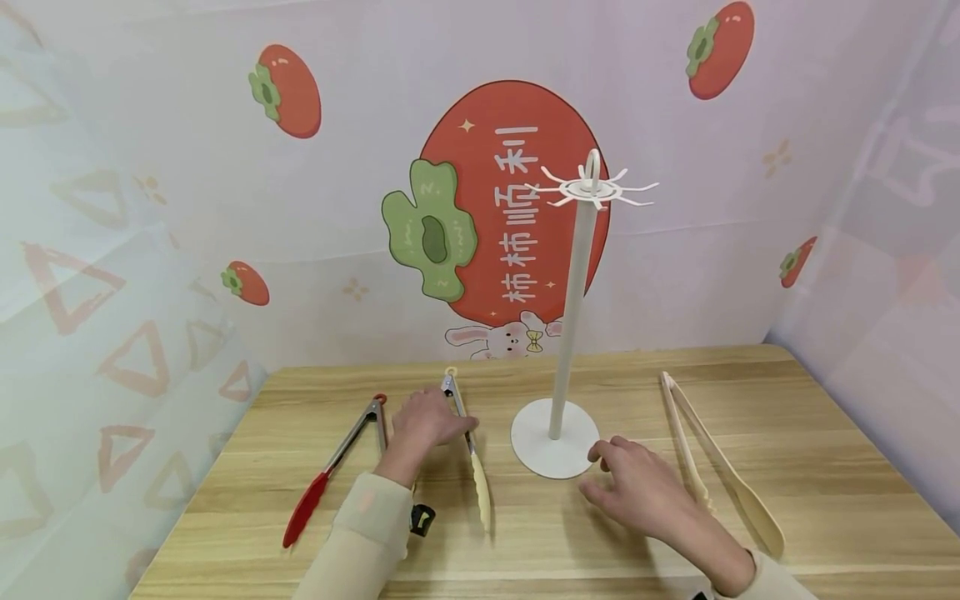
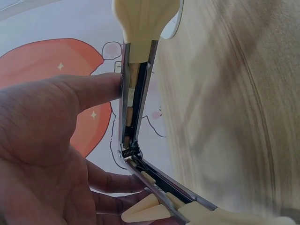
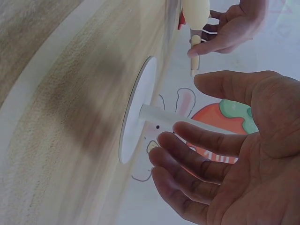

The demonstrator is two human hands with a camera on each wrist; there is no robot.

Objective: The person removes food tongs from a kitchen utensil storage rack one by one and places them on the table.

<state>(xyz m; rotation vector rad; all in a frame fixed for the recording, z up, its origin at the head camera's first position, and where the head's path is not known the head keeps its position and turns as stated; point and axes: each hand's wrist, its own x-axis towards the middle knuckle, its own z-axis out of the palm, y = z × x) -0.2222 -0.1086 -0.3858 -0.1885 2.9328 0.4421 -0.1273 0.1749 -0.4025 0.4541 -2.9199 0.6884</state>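
Note:
My left hand (image 1: pixel 429 419) is over a pair of metal tongs with cream tips (image 1: pixel 481 492), thumb against one arm and fingers around the other. In the left wrist view the tongs (image 2: pixel 136 93) stand spread in a V, the spring hinge showing between thumb and fingers. Part of them is hidden under my hand and sleeve in the head view. My right hand (image 1: pixel 637 490) hovers beside the round base of a white hook stand (image 1: pixel 555 450), holding nothing, with fingers loosely bent. The right wrist view shows the stand's base (image 3: pixel 137 112) beyond those fingertips.
Red-tipped metal tongs (image 1: pixel 307 508) lie spread at the left of the wooden table (image 1: pixel 525 558). Long beige tongs (image 1: pixel 723 462), one end spoon-shaped, lie at the right. The stand's upright pole carries a ring of several hooks (image 1: pixel 592 191). A printed cloth (image 1: pixel 360 333) hangs behind.

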